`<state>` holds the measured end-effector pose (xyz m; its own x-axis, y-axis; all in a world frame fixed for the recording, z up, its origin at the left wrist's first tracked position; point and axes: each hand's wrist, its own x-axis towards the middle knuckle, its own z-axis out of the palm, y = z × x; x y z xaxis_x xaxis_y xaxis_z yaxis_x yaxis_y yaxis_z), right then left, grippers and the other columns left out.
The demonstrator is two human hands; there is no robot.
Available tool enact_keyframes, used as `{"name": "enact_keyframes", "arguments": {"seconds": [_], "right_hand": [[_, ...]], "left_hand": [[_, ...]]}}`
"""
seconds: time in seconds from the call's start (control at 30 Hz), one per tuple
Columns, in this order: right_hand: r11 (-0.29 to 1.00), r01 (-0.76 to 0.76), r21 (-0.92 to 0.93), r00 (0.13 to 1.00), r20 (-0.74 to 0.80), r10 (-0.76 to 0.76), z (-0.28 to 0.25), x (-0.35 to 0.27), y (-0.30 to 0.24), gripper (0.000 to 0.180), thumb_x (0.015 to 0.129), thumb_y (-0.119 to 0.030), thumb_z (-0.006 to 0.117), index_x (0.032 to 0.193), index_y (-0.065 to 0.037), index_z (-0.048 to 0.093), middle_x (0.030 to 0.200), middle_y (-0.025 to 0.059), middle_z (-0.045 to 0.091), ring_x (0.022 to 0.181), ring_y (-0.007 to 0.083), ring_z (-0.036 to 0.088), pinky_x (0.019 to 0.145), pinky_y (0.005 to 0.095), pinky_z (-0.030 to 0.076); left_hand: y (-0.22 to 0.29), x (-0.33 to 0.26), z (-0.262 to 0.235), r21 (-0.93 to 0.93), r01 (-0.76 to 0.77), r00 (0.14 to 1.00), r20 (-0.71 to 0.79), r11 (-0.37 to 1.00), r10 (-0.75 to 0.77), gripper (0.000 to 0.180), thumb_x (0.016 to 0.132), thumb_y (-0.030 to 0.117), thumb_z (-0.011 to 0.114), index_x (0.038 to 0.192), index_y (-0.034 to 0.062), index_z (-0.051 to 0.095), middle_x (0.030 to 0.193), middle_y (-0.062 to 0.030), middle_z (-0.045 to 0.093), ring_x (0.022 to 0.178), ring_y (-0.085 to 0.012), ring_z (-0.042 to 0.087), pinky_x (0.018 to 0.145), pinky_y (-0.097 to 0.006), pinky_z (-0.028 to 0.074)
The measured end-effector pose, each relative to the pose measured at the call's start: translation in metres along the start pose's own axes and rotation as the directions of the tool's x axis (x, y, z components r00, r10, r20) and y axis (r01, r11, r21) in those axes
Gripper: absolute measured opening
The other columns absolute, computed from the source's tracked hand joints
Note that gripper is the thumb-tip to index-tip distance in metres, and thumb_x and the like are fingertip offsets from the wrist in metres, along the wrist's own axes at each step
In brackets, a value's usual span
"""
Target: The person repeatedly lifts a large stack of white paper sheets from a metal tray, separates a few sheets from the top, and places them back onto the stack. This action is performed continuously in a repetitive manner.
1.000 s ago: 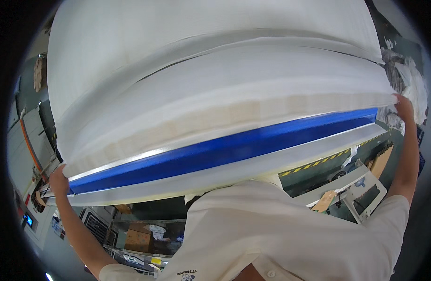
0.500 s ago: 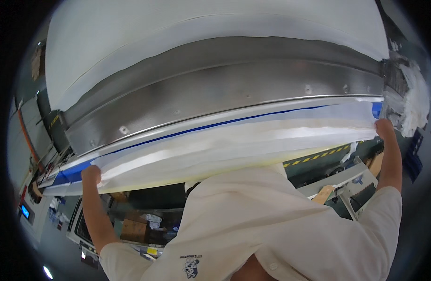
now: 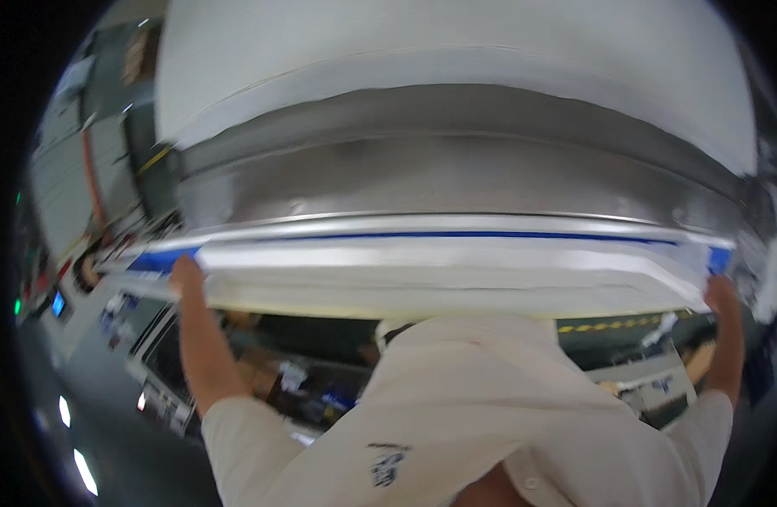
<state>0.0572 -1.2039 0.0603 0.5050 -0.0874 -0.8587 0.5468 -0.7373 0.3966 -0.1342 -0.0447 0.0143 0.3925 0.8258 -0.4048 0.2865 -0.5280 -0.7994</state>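
Spread widest, above the steel band [image 3: 456,169]: a broad white sheet [image 3: 456,76], taut and smooth, running nearly the whole width of the view. Curving from side to side, the steel band itself, a brushed metal machine front with a bright lip along its lower edge.

Just below the steel band, touching its lip: the striped cloth [image 3: 456,275], white with a blue border, stretched flat and full-width, its blue line level with the lip from end to end.

Below the steel band, at centre: a pale work shirt [image 3: 456,406], both sleeves raised.

At the cloth's left end, under the steel band: left hand [image 3: 185,275] clenched on the blue-edged corner. At the far end, right hand [image 3: 719,294] gripping the opposite corner, fingers blurred but seemingly closed on the fabric.

Further below the steel band, on the floor: a strip of yellow-and-black tape [image 3: 616,324] and dim, blurred equipment.

Judged from the layout: spreading and squaring of the striped cloth largely done, edge brought up to the lip; both corners not yet released and most of the fabric outside the machine.
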Motion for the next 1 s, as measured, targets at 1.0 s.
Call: {"name": "enact_keyframes", "arguments": {"seconds": [1.0], "right_hand": [[0.677,0.589,0.441,0.719,-0.669,-0.19,-0.431,0.025,-0.375,0.017,0.083,-0.023,0.057,0.085,-0.007,0.063,0.081,0.0122,0.065,0.077,0.0311,0.061,0.067,0.0411,0.048]], "left_hand": [[0.147,-0.005,-0.092,-0.529,-0.589,0.526,-0.825,0.61,-0.207,0.035,0.093,0.029,0.045,0.121,0.0094,0.053,0.127,-0.0107,0.051,0.118,-0.029,0.046,0.102,-0.043,0.032]]}}
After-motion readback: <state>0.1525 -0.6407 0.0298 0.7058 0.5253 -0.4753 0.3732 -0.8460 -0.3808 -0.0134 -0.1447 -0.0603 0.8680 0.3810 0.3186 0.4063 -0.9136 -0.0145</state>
